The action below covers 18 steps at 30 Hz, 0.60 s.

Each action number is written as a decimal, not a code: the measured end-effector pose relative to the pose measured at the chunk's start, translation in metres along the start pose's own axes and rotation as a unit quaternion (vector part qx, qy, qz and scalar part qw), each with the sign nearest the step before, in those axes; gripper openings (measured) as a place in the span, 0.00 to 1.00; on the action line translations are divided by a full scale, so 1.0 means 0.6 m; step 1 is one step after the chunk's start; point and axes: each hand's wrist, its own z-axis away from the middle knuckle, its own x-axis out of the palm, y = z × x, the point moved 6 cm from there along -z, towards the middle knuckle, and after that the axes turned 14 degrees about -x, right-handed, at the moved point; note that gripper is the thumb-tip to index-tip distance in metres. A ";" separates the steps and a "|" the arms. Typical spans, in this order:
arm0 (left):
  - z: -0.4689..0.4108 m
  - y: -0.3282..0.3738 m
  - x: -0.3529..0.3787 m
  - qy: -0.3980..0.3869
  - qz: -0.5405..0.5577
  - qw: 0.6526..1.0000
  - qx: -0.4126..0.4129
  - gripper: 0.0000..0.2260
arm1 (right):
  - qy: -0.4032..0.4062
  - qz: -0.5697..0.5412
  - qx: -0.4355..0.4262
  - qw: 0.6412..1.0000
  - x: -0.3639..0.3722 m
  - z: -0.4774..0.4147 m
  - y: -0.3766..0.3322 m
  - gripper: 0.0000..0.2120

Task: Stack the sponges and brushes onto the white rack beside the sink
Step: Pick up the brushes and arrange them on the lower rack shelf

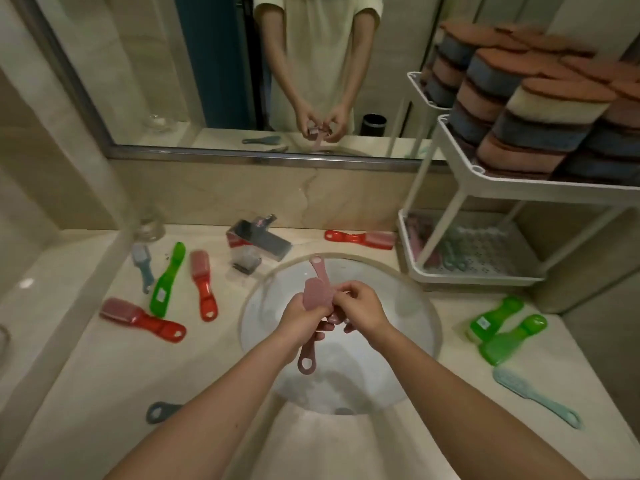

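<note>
Your forearms (221,393) are bare all the way down to your left hand (298,317) and right hand (362,306). In the far mirror (138,81) you wear a loose, pale cream shirt (318,46) with wide short sleeves (272,10) ending near the elbows.

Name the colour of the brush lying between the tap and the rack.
The brush is translucent red with pinkish bristles; head view.

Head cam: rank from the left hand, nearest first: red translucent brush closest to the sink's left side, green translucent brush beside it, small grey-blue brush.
1. Red translucent brush, just left of the sink, nearest the left hand gripping a pink brush.
2. Green translucent brush, next one leftward.
3. Small grey-blue brush, farthest left.
</note>
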 end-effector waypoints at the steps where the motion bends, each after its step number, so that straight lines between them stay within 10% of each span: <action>1: -0.001 0.002 0.025 -0.013 -0.009 1.000 -0.001 0.11 | -0.005 0.001 0.006 1.000 -0.024 0.002 0.010 0.09; 18: 0.004 0.011 0.368 -0.058 -0.116 0.991 -0.022 0.05 | 0.023 0.029 -0.008 0.999 -0.350 0.054 0.123 0.09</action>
